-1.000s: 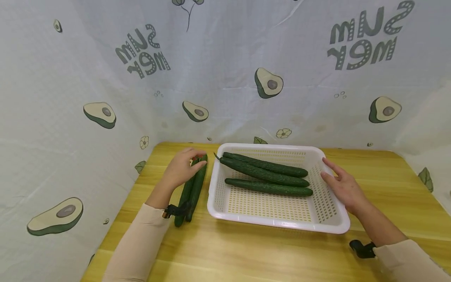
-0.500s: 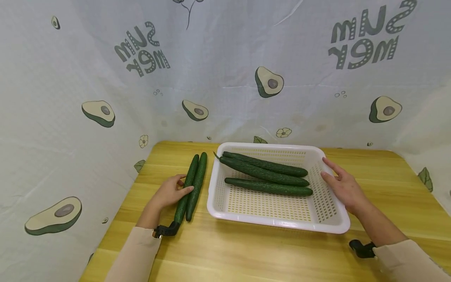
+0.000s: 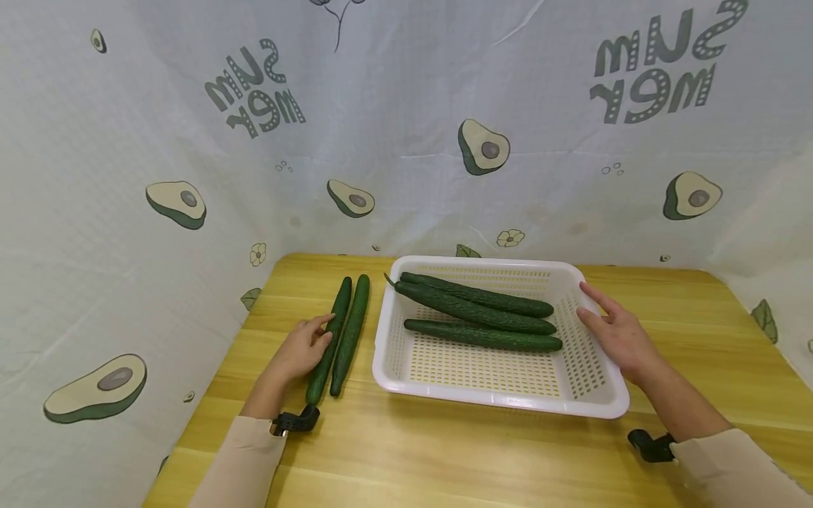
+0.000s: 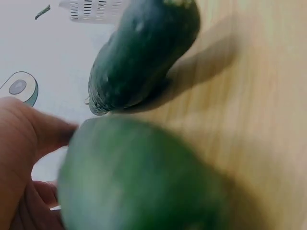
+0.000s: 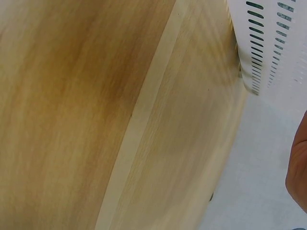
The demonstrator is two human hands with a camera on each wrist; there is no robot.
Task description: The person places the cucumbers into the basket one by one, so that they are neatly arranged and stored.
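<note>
In the head view, my left hand [image 3: 305,347] is at the leftmost dark green cucumber [image 3: 339,303], holding it about mid-length with thumb and fingertips. Its near end fills the bottom of the left wrist view, blurred, with the thumb [image 4: 50,132] against its side. A second cucumber [image 3: 353,321] lies just to the right, roughly parallel. My right hand [image 3: 622,342] grips the right rim of a white perforated plastic basket [image 3: 495,406], its thumb reaching over to the inside. Outside the basket wall, some of that hand's fingers are hidden.
Inside the basket, 3 more cucumbers [image 3: 483,335] lie lengthwise. Everything stands on a wood-grain table [image 3: 444,466]. A pale curtain [image 3: 406,141] printed with avocados closes off the back and left sides.
My left hand has come back from the far ends of the two loose cucumbers to mid-length and shifted left. The leftmost cucumber has moved slightly left, widening the gap. My right hand has stayed put.
</note>
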